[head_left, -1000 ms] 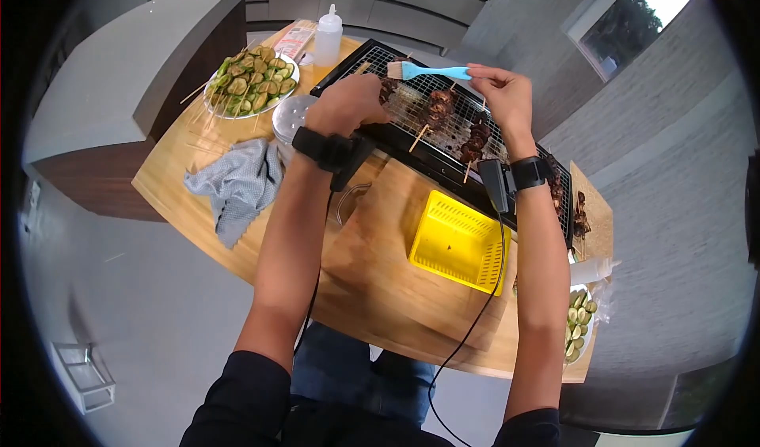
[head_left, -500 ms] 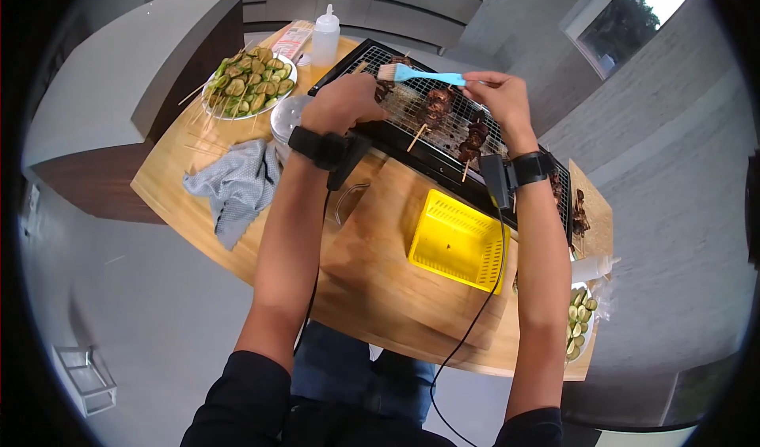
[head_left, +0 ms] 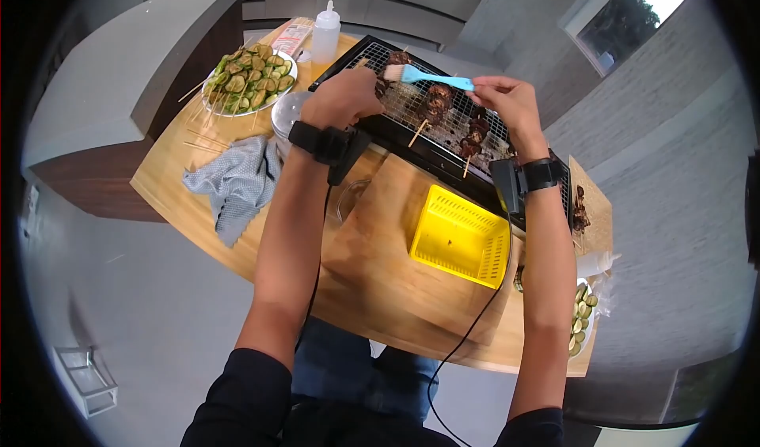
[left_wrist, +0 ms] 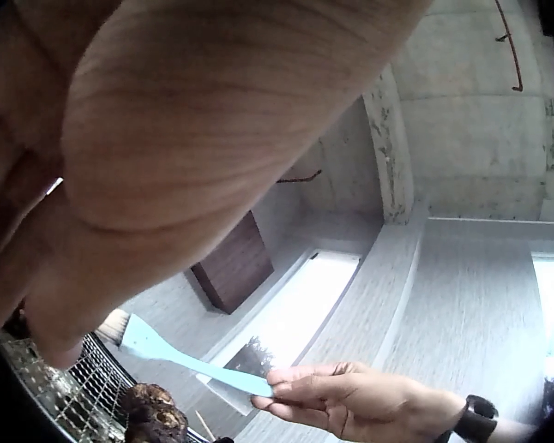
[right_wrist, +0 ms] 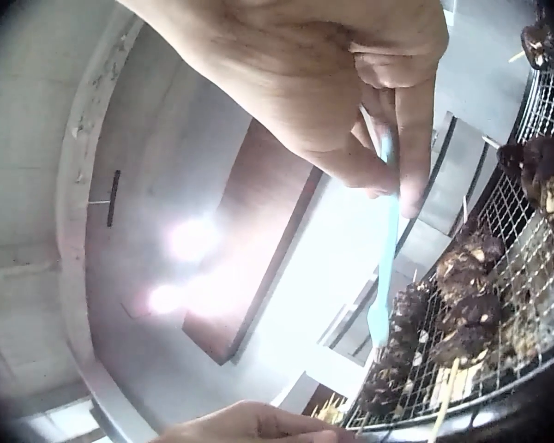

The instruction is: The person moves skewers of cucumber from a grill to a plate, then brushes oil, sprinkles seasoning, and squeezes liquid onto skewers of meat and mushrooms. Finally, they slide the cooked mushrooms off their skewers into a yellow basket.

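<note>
My right hand (head_left: 513, 108) pinches the end of a light-blue basting brush (head_left: 431, 78) held over the grill (head_left: 412, 140). The brush's pale bristles (head_left: 393, 73) are at a browned meat skewer (right_wrist: 388, 374) at the grill's left end. My left hand (head_left: 342, 99) is at the grill's near left edge, fingers curled at the near end of this skewer; its stick is hidden by the hand. More meat skewers lie across the wire rack, one in the middle (head_left: 438, 105) and one further right (head_left: 475, 137), their sticks pointing toward me.
A yellow plastic basket (head_left: 423, 217) stands on the wooden table before the grill. To the left are a plate of zucchini skewers (head_left: 252, 79), a squeeze bottle (head_left: 325, 35), a lidded container (head_left: 290, 113) and a grey cloth (head_left: 237, 186). Another bottle (head_left: 595, 263) and zucchini plate (head_left: 582, 320) sit right.
The brush moved slightly left, then back right along the left skewer. My right hand and wrist have shifted a little to the right; the left hand stays nearly in place.
</note>
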The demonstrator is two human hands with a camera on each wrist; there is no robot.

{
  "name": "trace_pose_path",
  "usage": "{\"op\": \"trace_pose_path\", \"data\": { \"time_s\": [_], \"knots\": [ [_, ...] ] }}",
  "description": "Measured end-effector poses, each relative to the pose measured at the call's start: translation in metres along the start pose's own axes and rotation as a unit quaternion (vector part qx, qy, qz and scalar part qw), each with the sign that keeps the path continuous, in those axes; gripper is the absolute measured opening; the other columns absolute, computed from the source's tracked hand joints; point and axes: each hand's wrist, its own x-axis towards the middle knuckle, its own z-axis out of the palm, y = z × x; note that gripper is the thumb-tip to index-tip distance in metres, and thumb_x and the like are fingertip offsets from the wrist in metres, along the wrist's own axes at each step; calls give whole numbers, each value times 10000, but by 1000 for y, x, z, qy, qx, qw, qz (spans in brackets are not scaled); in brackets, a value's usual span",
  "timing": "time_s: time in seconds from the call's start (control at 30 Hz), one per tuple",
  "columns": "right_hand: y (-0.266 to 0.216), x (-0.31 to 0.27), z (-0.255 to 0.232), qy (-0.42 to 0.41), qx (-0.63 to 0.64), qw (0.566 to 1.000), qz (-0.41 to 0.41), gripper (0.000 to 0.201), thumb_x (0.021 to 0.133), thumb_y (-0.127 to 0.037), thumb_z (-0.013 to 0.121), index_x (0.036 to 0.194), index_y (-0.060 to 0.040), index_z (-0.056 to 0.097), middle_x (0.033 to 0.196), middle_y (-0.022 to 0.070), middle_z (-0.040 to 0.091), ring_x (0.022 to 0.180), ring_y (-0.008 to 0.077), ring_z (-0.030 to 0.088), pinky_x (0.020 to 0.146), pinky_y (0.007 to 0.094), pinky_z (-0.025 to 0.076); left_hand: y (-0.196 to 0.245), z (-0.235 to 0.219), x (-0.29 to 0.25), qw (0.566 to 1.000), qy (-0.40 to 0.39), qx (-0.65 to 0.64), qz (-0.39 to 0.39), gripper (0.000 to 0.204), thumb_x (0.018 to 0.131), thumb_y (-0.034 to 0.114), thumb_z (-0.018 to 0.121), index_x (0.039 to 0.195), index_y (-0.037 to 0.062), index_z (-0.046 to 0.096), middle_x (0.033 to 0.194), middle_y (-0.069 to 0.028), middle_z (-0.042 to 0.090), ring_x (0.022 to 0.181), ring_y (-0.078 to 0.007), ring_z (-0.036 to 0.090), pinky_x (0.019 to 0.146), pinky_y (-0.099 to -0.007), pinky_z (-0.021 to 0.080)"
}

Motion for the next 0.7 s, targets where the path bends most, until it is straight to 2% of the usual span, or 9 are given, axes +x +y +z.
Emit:
{"op": "trace_pose_path", "data": {
  "time_s": [0.1,0.2,0.37,0.43,0.5,0.53,0.6,0.63,0.7],
  "knots": [
    [-4,-2,14,-19,31,999,-16,128,822,12,669,923,73,717,801,116,720,741,138,699,667,214,549,5,-5,-4,1000,-17,4,-14,351,792,270,737,723,-58,634,589,-109,614,527,-201,643,474,-314,494],
    [4,3,20,8,-140,987,-81,127,789,-56,690,892,-36,762,739,74,725,722,109,703,645,223,527,9,-8,-5,999,-31,15,-33,356,800,280,732,771,-65,648,632,-111,638,549,-208,661,485,-312,509],
    [-4,-2,3,66,-190,976,-77,131,791,-59,696,902,-46,765,755,81,729,707,119,703,651,240,533,9,-8,-3,996,-56,25,-66,380,816,294,720,834,-78,644,693,-119,656,568,-212,669,504,-300,532],
    [-4,-3,2,75,-195,975,-81,134,789,-62,701,905,-43,764,758,83,730,698,122,701,649,245,534,7,-6,-6,999,-11,25,-37,379,832,284,701,819,-89,636,690,-125,650,582,-212,671,512,-296,539],
    [-3,-1,7,52,-110,988,-100,136,784,-75,707,905,-47,764,752,93,727,694,135,699,658,262,536,12,-10,-4,998,-32,28,-55,368,843,269,687,815,-94,633,690,-126,649,586,-211,671,514,-297,540],
    [-4,-2,12,55,-109,988,-98,136,784,-75,707,905,-47,764,752,93,727,694,135,699,658,262,536,15,-12,-2,995,-52,31,-74,357,853,253,673,811,-99,630,690,-127,647,591,-210,671,516,-297,541],
    [-5,-4,21,39,-158,976,-146,138,783,-72,695,903,-57,761,730,118,710,675,184,692,659,290,532,12,-14,0,995,-60,8,-76,349,865,240,657,811,-104,627,692,-129,648,586,-211,668,516,-298,541],
    [-7,-7,24,43,-157,976,-143,138,783,-72,695,903,-57,761,730,118,710,675,184,692,659,290,532,12,-15,0,994,-64,-18,-82,341,878,226,641,811,-109,623,694,-131,648,581,-211,666,517,-300,542],
    [-12,-12,27,78,-249,952,-158,142,782,-70,683,901,-75,761,716,144,688,668,234,677,658,321,524,11,-14,3,992,-75,4,-97,317,892,199,617,805,-106,624,699,-132,652,572,-207,665,511,-298,539]
  ]
}}
